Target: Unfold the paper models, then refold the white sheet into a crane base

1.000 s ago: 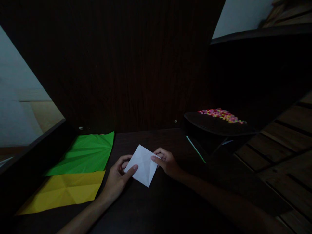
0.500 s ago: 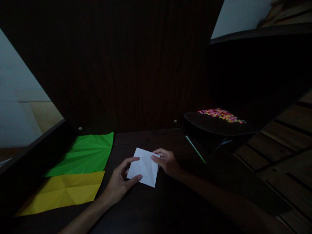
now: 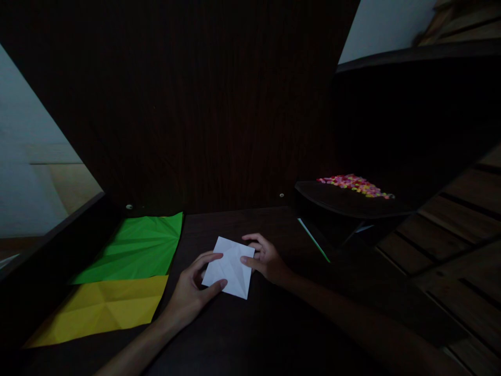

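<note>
A folded white sheet of paper, roughly square with crease lines across it, is held between my two hands over the dark table. My left hand grips its left side, thumb on top near the lower edge and index finger along the upper left; the other fingers pass underneath. At the right edge, my right hand has its thumb on top of the paper and fingers behind, the index finger stretched out past the upper right corner.
Creased green paper and yellow paper lie at the left by a raised side board. A thin pale green-white strip lies at the right. Small pink, red and yellow pieces are heaped on a dark curved shelf.
The white paper has shifted slightly left. My right index finger has lifted and straightened off the paper's upper right corner. The left hand keeps nearly the same grip.
</note>
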`<state>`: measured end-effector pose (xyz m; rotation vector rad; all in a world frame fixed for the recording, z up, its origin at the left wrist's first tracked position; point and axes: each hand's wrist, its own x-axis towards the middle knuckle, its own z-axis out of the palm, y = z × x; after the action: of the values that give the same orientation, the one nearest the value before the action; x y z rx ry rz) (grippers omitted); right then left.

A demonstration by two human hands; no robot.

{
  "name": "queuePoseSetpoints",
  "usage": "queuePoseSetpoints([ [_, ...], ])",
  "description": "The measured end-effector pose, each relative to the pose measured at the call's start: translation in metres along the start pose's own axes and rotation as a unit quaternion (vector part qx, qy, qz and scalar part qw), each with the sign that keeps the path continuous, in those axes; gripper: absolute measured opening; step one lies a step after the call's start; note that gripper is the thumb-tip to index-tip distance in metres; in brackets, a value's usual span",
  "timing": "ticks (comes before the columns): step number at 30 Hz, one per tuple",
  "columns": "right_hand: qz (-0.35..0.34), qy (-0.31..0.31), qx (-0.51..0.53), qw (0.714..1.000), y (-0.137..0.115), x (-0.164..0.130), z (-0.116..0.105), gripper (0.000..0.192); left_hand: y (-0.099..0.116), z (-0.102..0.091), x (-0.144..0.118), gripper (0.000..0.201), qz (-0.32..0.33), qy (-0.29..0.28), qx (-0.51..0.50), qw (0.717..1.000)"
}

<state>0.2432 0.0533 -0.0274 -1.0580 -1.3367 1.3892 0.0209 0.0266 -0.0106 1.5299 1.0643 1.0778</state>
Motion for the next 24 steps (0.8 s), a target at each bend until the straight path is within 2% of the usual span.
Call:
queuePoseSetpoints([
  [3, -0.006, -0.012, 0.0, 1.0, 0.003, 0.0002, -0.0009, 0.055, 0.0002, -0.0003, 0.0001, 0.043, 0.01, 0.005, 0.002, 1.0],
  [9, -0.02, -0.006, 0.017, 1.0, 0.0011, 0.0003, 0.0002, 0.05, -0.001, 0.0017, -0.0021, 0.054, -0.045, -0.02, -0.073, 0.996],
  [13, -0.017, 0.0, 0.018, 1.0, -0.0023, -0.0007, 0.0014, 0.049, -0.0056, 0.0034, -0.0017, 0.064, -0.03, 0.015, -0.144, 0.989],
  [15, -0.013, 0.003, 0.017, 1.0, -0.0033, -0.0012, 0.002, 0.048, -0.0065, 0.0035, -0.0013, 0.066, -0.043, 0.025, -0.159, 0.986],
  [24, -0.018, 0.01, 0.02, 1.0, -0.0038, -0.0009, 0.0034, 0.042, -0.0004, 0.0005, 0.0009, 0.055, -0.081, 0.039, -0.08, 0.993],
])
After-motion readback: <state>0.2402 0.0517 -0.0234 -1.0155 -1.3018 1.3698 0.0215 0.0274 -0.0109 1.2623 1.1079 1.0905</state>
